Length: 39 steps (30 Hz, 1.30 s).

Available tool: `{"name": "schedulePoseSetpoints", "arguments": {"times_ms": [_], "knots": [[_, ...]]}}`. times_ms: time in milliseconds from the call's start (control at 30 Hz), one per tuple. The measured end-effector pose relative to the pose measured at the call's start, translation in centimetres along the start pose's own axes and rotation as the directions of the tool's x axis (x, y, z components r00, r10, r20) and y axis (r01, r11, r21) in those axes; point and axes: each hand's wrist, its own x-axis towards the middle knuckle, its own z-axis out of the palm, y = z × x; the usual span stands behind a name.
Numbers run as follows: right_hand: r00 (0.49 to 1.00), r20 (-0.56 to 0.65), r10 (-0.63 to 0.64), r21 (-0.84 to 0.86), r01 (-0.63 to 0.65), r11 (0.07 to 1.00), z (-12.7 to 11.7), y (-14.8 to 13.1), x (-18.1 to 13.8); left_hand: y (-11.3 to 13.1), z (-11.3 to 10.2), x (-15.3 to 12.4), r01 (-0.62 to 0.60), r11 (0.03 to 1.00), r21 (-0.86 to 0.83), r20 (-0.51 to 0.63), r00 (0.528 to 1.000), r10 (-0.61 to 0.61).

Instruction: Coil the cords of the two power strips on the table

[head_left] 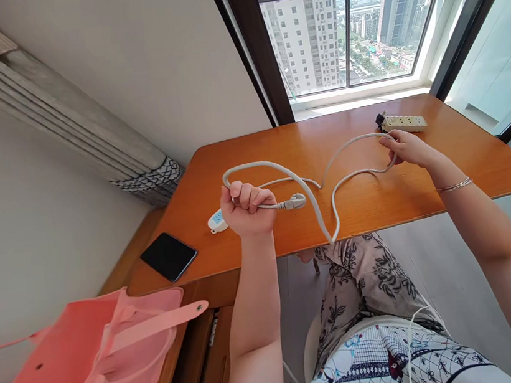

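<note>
The white cord (256,164) spans the table (241,152), slack dipping at six o'clock; fingers of the left hand (249,208) fold round it at nine, those of the right hand (405,148) pinch it near two; even, untwisted loops should help

Brt daylight thru window (348,35)

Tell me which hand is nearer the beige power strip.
Right. The right hand is just on the near side of the beige power strip; the left hand is well off to its left.
</note>
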Motion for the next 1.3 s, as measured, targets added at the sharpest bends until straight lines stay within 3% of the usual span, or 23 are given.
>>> {"name": "schedulePoseSetpoints", "arguments": {"times_ms": [233,300,367,433,500,533,600,667,700,733,800,933,1000,1167,1300], "knots": [[0.962,0.147,0.228,0.345,-0.266,0.9,-1.0,0.3,2.4,-0.7,0.5,0.3,0.022,0.998,-0.057,0.017,1.0,-0.021],[0.958,0.079,0.274,0.375,-0.284,0.883,-0.5,1.1,3.2,-0.7,0.8,0.4,0.041,0.998,-0.043,0.014,0.999,-0.041],[0.956,-0.071,0.283,0.332,-0.245,0.911,0.2,1.8,3.8,-0.5,1.2,0.4,0.062,0.997,-0.035,-0.012,0.998,-0.062],[0.946,-0.285,0.155,0.151,-0.115,0.982,0.9,2.0,3.6,-0.3,1.7,0.4,0.077,0.996,-0.045,-0.055,0.995,-0.08],[0.889,-0.44,-0.127,-0.128,0.077,0.989,1.7,1.4,2.5,-0.1,2.3,0.3,0.096,0.994,-0.057,-0.088,0.991,-0.101],[0.849,-0.452,-0.274,-0.247,0.176,0.953,2.1,0.8,1.6,-0.1,2.6,0.3,0.105,0.993,-0.058,-0.092,0.99,-0.11],[0.813,-0.339,-0.474,-0.303,0.382,0.873,3.0,-0.9,-1.1,-0.2,3.0,0.4,0.12,0.992,-0.05,-0.083,0.989,-0.124],[0.817,-0.028,-0.575,-0.157,0.565,0.81,3.8,-2.7,-4.3,-0.3,3.2,0.6,0.125,0.991,-0.048,-0.082,0.988,-0.128],[0.773,0.179,-0.609,-0.062,0.627,0.777,4.2,-3.5,-5.9,-0.4,3.3,0.8,0.125,0.991,-0.051,-0.093,0.987,-0.129],[0.689,0.353,-0.632,0.006,0.674,0.738,4.5,-4.1,-7.4,-0.4,3.3,1.0,0.122,0.991,-0.056,-0.113,0.985,-0.128],[0.568,0.516,-0.641,0.047,0.728,0.684,4.9,-4.7,-9.8,-0.5,3.2,1.5,0.107,0.992,-0.067,-0.156,0.981,-0.116],[0.488,0.658,-0.574,0.058,0.727,0.685,5.4,-4.1,-12.1,-0.3,2.7,2.2,0.066,0.995,-0.071,-0.177,0.981,-0.078],[0.476,0.675,-0.564,0.09,0.705,0.704,5.9,-3.4,-12.5,-0.4,2.7,2.2,0.05,0.996,-0.073,-0.167,0.984,-0.061],[0.591,0.574,-0.567,0.082,0.648,0.757,8.7,-2.4,-13.0,-0.7,3.6,1.4,0.038,0.997,-0.06,-0.065,0.997,-0.042],[0.587,0.628,-0.511,-0.118,0.721,0.683,9.6,-1.7,-12.5,-0.1,4.1,0.7,0.026,0.999,-0.024,-0.016,1.0,-0.026]]}}
